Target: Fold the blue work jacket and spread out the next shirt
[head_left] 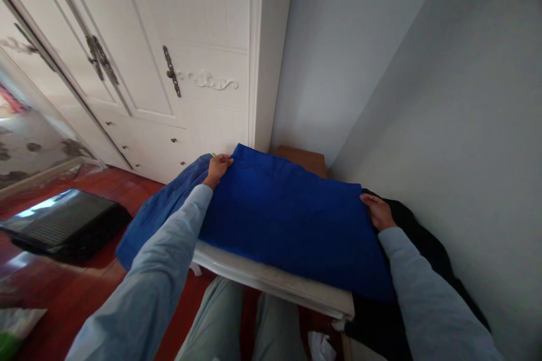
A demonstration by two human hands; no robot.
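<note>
A piece of bright blue cloth (pixel 292 214) lies spread over a padded white bench or small table (pixel 271 276), whose near edge shows below it. My left hand (pixel 219 167) pinches the cloth's far left edge. At the far right corner, my right hand (pixel 378 211) has thumb and fingers closed on the same cloth. To the left, a darker blue garment (pixel 169 203) hangs over the end under my left forearm. Black fabric (pixel 406 217) lies behind and below my right arm. Whether the blue cloth is part of a garment I cannot tell.
Beyond stands a white wardrobe (pixel 203 28) with dark metal handles, beside a grey wall (pixel 457 96). A brown box (pixel 302 159) sits in the corner. On the red wooden floor at left lies a black suitcase (pixel 63 225). White crumpled material (pixel 320 345) is near my legs.
</note>
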